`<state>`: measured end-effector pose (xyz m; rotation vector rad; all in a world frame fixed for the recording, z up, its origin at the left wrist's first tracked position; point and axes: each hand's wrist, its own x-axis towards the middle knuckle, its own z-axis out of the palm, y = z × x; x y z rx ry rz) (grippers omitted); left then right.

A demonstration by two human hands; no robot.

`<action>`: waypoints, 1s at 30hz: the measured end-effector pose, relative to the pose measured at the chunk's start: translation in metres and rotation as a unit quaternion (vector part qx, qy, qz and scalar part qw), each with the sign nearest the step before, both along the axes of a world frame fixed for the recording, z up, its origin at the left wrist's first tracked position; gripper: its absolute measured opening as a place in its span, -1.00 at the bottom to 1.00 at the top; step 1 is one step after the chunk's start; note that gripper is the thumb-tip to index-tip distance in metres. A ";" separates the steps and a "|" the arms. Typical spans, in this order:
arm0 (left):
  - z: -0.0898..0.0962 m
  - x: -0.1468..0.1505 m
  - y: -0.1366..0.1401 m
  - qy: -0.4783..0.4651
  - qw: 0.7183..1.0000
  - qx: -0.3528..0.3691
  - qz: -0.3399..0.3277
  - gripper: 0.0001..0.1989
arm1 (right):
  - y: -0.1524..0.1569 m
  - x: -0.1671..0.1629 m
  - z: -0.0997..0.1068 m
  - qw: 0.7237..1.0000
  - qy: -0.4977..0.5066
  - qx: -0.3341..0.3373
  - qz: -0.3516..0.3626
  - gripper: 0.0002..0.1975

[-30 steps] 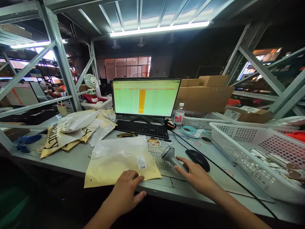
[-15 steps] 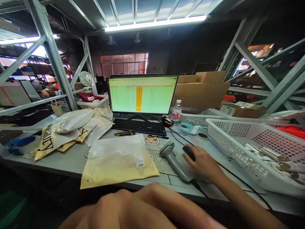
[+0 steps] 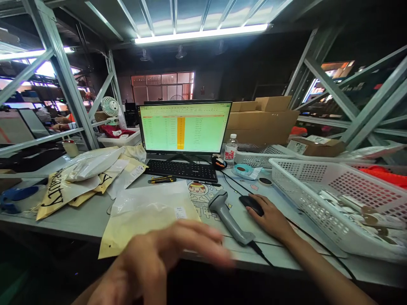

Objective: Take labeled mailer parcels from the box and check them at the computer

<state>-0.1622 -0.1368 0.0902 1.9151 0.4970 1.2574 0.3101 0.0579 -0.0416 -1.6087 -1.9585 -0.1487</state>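
Observation:
My right hand (image 3: pixel 269 215) rests over a black computer mouse (image 3: pixel 251 205), its fingers lying along the mouse. To the left of it lies a grey barcode scanner (image 3: pixel 229 218) with its cable running toward the desk edge. Close to the camera, my left hand (image 3: pixel 159 258) hovers at the front of the desk, its fingers apart and bent, the fingertips blurred; nothing shows in it. Behind its fingers, a yellow and white plastic mailing bag (image 3: pixel 143 216) with a small barcode label lies flat, partly covered by that hand.
A lit monitor (image 3: pixel 184 129) stands behind a black keyboard (image 3: pixel 181 170). Packed mailing bags (image 3: pixel 68 182) pile up at the left. On the right is a white basket (image 3: pixel 305 216) of small items. A yellow utility knife (image 3: pixel 162 180), water bottle (image 3: pixel 231 151) and tape roll (image 3: pixel 243 169) lie between.
My left hand has risen from the bottom edge and shifted left, its fingers spreading over the bag's lower right part. My right hand stays at the mouse. The whole view has turned slightly right.

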 end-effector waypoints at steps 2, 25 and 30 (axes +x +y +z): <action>-0.006 -0.010 0.026 -0.001 0.998 -0.022 0.064 -0.35 | -0.001 -0.003 0.003 1.000 -0.005 -0.003 -0.005 -0.37; -0.121 -0.159 0.110 0.204 0.830 -0.361 0.373 -0.28 | 0.001 -0.017 -0.003 0.996 -0.069 -0.003 -0.055 -0.45; -0.128 -0.197 0.082 0.139 0.755 -0.413 0.490 -0.20 | 0.000 -0.016 -0.003 0.996 -0.068 -0.017 -0.059 -0.44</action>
